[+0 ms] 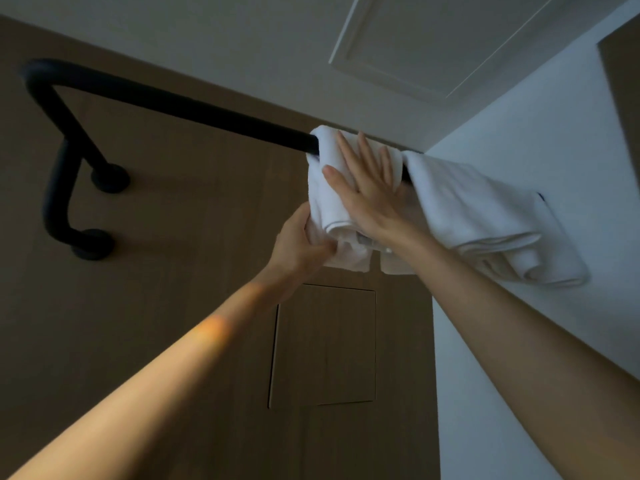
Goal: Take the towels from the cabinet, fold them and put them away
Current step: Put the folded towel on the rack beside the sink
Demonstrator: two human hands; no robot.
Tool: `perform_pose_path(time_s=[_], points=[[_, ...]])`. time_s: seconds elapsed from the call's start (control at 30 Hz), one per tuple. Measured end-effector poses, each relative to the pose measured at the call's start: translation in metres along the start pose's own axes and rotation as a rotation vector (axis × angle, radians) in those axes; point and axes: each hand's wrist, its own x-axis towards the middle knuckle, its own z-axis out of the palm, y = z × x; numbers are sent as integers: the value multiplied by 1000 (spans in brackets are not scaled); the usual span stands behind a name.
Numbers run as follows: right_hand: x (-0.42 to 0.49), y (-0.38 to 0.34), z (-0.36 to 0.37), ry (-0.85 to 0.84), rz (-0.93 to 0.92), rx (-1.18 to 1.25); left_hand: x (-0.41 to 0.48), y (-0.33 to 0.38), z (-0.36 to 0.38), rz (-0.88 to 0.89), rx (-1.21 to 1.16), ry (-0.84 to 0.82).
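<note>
Overhead rail (180,107): towel (325,188) under flat right hand (367,188) (left hand (301,244) grips hem).

a black bent rail (166,105) stands off a brown panelled wall (156,271) bearing a rectangular hatch (323,348).

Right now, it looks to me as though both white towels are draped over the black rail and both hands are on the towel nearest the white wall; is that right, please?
Not quite. Both white towels do hang over the black rail, but the hands are on the left towel, farther from the white wall. The left hand grips its lower edge; the right hand lies flat on it. The right towel is untouched, as the head view shows.
</note>
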Motion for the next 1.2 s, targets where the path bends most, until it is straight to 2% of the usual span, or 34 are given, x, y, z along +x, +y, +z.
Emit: perform_pose_path(time_s=[0.07,0.13,0.3,0.4,0.5,0.57,0.63,0.7,0.77,0.83,0.9,0.97,1.1,1.2], points=[[-1,-3,-6,-48,13,31,-3,2,5,-9,8,21],[-5,-3,-13,-107,5,7,-4,5,3,-23,-63,-25],[-12,7,-14,-145,-83,-19,0,19,-10,-222,-505,-283],[-22,14,-15,-126,-165,39,4,28,-16,-364,-646,-265],[-42,19,-23,-134,-151,162,11,37,-12,-381,-461,-285],[-55,26,-29,-193,-152,163,14,40,-4,-402,-297,-175],[-68,32,-34,-229,-164,75,15,34,1,-405,-234,-73],[-81,37,-33,-83,-208,-41,15,28,-1,-409,-256,-54],[-94,37,-27,211,-253,-103,12,28,-4,-405,-276,-87],[-105,34,-20,420,-194,-66,10,32,-4,-368,-254,-105],[-115,34,-11,467,-68,49,8,39,-4,-324,-214,-63],[-123,31,-4,438,75,207,6,46,-6,-216,-124,-76],[-127,25,7,356,409,589,3,58,-11,49,247,-24],[-115,20,11,277,577,936,5,67,-19,322,571,-108]])
